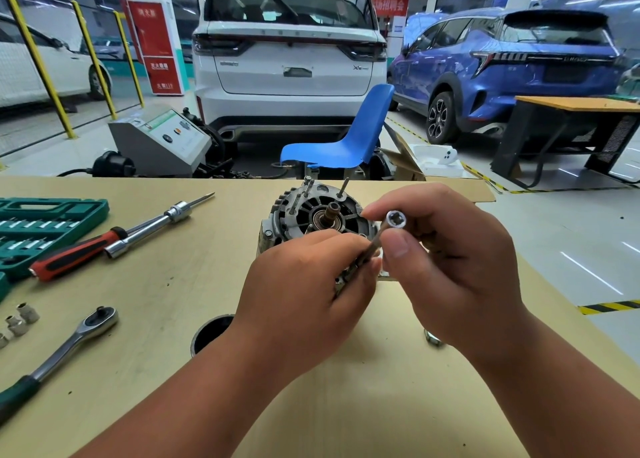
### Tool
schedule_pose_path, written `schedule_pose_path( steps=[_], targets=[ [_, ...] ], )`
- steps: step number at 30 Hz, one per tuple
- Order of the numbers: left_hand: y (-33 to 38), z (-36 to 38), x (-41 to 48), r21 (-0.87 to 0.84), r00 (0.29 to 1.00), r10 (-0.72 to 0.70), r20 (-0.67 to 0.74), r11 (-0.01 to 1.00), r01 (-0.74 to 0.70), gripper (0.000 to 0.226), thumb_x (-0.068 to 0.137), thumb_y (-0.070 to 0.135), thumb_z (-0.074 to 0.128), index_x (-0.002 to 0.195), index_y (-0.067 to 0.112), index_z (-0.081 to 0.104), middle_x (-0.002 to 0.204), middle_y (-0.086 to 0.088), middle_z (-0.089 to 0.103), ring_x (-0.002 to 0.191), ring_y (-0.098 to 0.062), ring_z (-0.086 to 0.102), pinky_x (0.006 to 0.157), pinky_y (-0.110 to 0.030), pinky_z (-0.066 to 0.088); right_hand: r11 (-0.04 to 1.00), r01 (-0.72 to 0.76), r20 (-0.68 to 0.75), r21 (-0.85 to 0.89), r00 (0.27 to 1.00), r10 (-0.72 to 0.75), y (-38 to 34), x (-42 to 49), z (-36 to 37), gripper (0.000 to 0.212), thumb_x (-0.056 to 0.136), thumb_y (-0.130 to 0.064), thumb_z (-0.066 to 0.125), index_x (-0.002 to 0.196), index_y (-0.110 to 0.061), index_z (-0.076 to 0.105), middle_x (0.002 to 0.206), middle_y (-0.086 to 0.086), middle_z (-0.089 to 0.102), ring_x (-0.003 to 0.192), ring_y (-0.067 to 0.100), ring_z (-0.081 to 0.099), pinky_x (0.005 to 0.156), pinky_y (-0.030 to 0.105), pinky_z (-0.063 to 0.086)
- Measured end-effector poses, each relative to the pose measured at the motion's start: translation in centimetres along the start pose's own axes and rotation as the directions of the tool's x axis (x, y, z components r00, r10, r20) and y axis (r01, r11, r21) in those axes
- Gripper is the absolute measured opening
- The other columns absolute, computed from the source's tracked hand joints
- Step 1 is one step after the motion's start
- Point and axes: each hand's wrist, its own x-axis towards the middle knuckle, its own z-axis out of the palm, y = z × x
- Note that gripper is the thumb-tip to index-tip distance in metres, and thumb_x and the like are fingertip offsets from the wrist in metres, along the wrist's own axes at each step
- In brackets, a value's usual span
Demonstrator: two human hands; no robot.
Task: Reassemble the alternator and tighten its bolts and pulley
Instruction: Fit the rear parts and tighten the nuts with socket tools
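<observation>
- Alternator (311,215), ribbed grey cast metal with a coppery shaft end pointing up, sits mid-worktop (173,284) near the far edge, just behind two hands.
- Left hand (304,284) curls around the lower end of one slim steel rod (379,239). The right hand (450,260) pinches it between thumb and forefinger below its hollow round head.
- One nut (433,338) lies by the right wrist.
- Toward the left edge: one chrome ratchet (86,326), three loose sockets (17,322), one green socket case (45,225).
</observation>
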Motion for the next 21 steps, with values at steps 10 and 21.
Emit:
schedule_pose_path(
  steps=[10,21],
  targets=[
    [-0.01,0.0,0.05,0.002,1.0,-0.003,0.007,1.0,0.003,0.012,0.101,0.035,0.059,0.093,0.033,0.067,0.075,0.019,0.048,0.066,-0.009,0.042,0.054,-0.031,0.036,1.0,-0.007,0.006,0.013,1.0,0.007,0.09,0.05,0.08,0.018,0.098,-0.022,0.056,0.113,-0.021,0.066,0.093,-0.006,0.065,0.073,0.023,0.063,0.059,0.045,0.053],
    [0.02,0.1,0.03,-0.016,1.0,-0.015,-0.005,1.0,0.015,0.016,0.098,0.037,0.055,0.088,0.03,0.064,0.074,0.015,0.052,0.065,-0.01,0.044,0.053,-0.036,0.042,1.0,-0.007,0.016,0.008,1.0,0.007,0.26,-0.01,0.25,0.016,0.098,-0.021,0.057,0.112,-0.021,0.066,0.094,-0.012,0.065,0.071,0.021,0.066,0.059,0.043,0.054]
  ],
)
